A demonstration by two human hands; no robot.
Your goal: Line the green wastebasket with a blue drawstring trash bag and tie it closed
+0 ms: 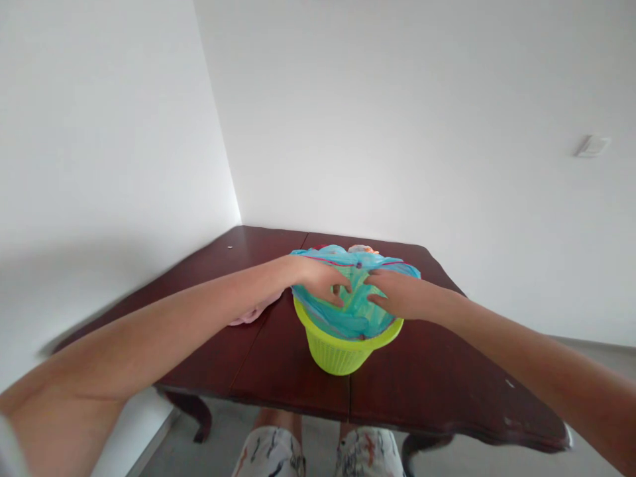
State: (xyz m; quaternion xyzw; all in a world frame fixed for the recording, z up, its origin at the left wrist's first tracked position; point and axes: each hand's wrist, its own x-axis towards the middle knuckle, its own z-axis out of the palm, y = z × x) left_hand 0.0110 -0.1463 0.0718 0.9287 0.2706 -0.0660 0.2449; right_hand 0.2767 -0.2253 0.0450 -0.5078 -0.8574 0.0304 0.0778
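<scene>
A yellow-green plastic basket (338, 354) stands on the dark red-brown table, lined with a thin turquoise plastic bag (355, 318) whose edge with a red drawstring lies over the far rim. My left hand (322, 278) reaches over the left side of the opening, fingers bent and apart, against the bag's inside. From the right comes my right hand (400, 291), its fingers spread over the bag's right side. Neither hand appears to grip anything. Partly hidden under my left forearm is a pink soft item (256, 313).
The wooden table (298, 384) meets white walls at its left and far sides. Behind the basket, an orange-and-white item (364, 249) shows only in part. A tiny white piece (229, 247) lies at the far left. A white wall switch (592, 146) is at the right.
</scene>
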